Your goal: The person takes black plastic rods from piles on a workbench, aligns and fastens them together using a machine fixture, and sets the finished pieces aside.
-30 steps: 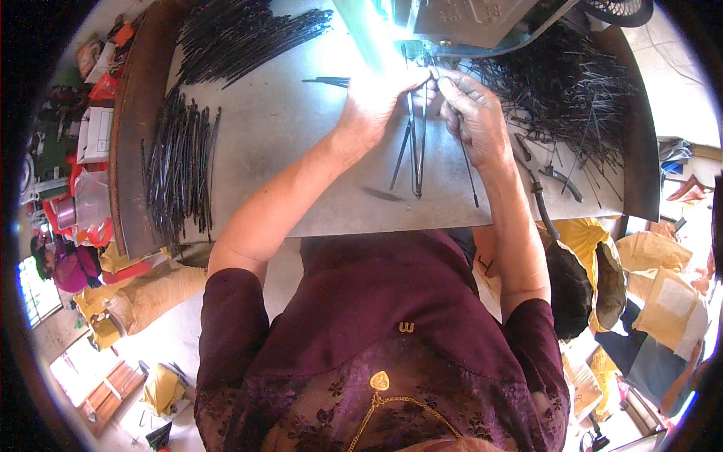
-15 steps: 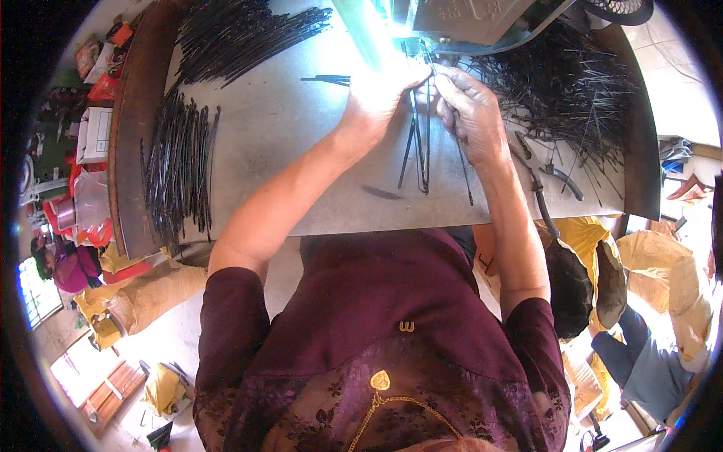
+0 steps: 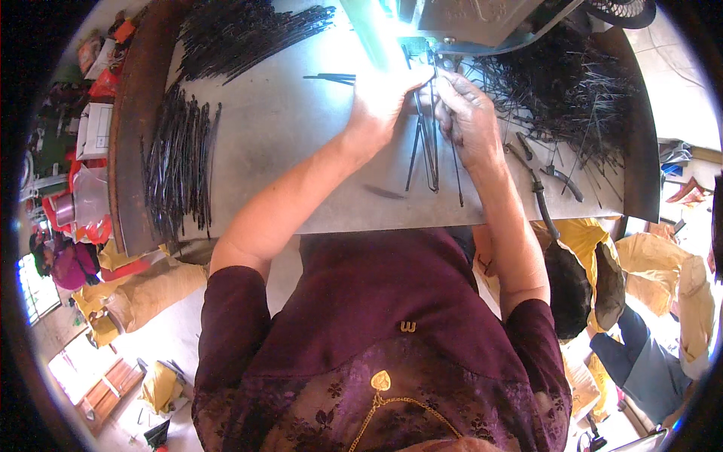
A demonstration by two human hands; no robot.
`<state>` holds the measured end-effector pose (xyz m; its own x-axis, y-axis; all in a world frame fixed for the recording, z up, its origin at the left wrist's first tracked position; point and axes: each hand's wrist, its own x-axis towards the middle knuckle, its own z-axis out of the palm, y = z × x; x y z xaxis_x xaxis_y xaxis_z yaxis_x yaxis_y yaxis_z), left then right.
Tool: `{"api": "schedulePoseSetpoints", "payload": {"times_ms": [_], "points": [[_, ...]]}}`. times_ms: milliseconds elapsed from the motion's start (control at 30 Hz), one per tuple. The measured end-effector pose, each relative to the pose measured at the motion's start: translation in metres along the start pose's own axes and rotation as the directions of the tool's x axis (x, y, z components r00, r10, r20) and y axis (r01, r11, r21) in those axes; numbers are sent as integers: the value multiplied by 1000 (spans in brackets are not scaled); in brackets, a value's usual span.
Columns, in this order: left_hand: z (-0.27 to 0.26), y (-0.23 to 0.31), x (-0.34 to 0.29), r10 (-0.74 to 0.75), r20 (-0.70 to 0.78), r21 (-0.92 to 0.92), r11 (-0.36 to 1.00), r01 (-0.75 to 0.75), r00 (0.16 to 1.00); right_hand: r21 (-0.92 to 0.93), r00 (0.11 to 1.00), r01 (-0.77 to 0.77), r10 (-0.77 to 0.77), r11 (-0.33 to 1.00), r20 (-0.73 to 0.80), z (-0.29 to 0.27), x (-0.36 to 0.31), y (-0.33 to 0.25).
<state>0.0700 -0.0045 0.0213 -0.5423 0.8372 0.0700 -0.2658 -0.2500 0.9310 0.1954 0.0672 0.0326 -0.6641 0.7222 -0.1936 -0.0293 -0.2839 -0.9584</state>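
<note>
Head view: dark rods (image 3: 434,169) draw closer under the lamp (image 3: 365,30)

They hang from the worker's hands at the far side of the table (image 3: 301,188), upper ends reaching toward the machine (image 3: 482,26); whether they touch it, I can't tell from where I stand. Over the last second their lower ends have swung right, while the thin rod (image 3: 458,175) under the right hand (image 3: 471,113) has come left, narrowing the gap. To my eye that means adjusting, with nothing released yet. The right hand pinches its thin rod between thumb and bent fingers. The left hand (image 3: 388,90) looks closed on the other rods, thumb across them, though glare washes out its fingers. Short lengths (image 3: 329,77) poke out on its left.

Farther out, a row of rods (image 3: 181,166) lies along the table's left, a slanted pile (image 3: 248,41) beyond it, and a tangle of wires (image 3: 572,90) spreads on the right. Pliers (image 3: 541,202) lie near the right forearm, one handle over the front edge, with yellow sacks (image 3: 580,230) just below.
</note>
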Motion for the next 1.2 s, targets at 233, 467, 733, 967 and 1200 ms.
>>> {"api": "schedulePoseSetpoints", "payload": {"times_ms": [233,467,733,967,1200], "points": [[1,-2,-2,-59,20,-89,994,60,998,7,1000,5,-5,1000,27,-1,-3,-11],[-3,6,2,-59,91,-53,997,64,994,80,997,-10,3,997,81,-6,-3,-14],[-11,-2,7,-61,114,27,998,59,992,48,996,-28,24,998,87,-9,-3,-14],[-9,6,7,-105,164,-83,989,120,981,95,997,-7,-1,995,79,-8,-3,-11],[-17,-2,8,-16,154,173,985,-11,988,46,994,-57,52,997,97,-10,-3,-12]]}}
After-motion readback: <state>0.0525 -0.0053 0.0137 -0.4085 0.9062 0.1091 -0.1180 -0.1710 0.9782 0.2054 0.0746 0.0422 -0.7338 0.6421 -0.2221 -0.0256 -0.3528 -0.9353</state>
